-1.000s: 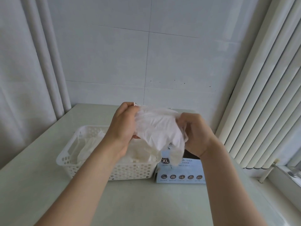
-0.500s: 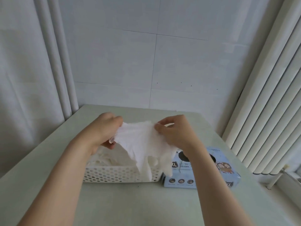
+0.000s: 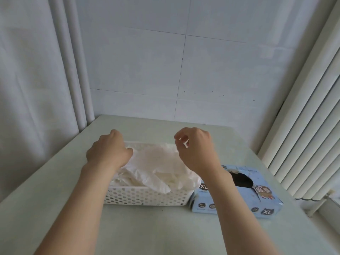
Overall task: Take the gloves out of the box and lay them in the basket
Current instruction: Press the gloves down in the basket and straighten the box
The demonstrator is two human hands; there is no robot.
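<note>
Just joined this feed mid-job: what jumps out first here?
A heap of white gloves fills the white perforated basket at mid-table, one drooping over its near rim. The left hand is at the heap's left edge; the right hand, fingers curled, hovers above its right end. The blue XL box lies just right of the basket, dark opening up.

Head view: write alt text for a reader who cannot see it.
Two bare hands are over a white perforated basket piled with white gloves on a pale table: the left hand touches the top glove, the right hand hangs above it, fingers loosely curled. A blue box marked XL lies right of the basket.
</note>
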